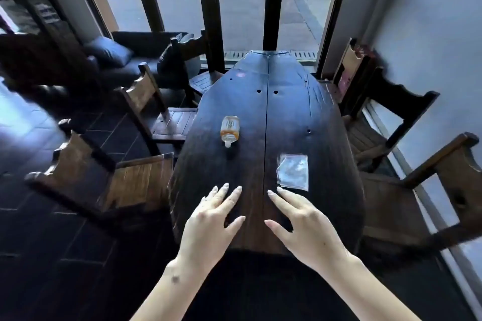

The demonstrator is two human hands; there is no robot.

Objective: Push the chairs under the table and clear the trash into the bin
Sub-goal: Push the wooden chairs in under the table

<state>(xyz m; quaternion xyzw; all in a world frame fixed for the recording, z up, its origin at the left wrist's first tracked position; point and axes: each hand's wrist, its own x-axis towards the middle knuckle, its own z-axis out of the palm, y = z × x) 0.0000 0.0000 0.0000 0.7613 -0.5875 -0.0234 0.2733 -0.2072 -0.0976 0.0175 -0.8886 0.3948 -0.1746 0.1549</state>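
A long dark wooden table (287, 117) runs away from me toward the window. On it lies a clear plastic bottle (229, 130) with an orange label, on its side, cap toward me. A clear plastic wrapper (293, 172) lies flat to its right, nearer me. My left hand (211, 224) and my right hand (302, 224) hover over the near end of the table, fingers spread, holding nothing. My right fingertips are just short of the wrapper. Wooden chairs stand pulled out on both sides: three on the left (109, 177) (161, 114) (198, 70) and three on the right (427, 190) (383, 122) (349, 68).
A dark sofa with cushions (122, 57) sits at the back left. Tall window bars (208, 8) stand behind the table's far end. A grey wall (430, 34) closes the right side. Dark tiled floor (52, 242) spreads to the left. No bin is in view.
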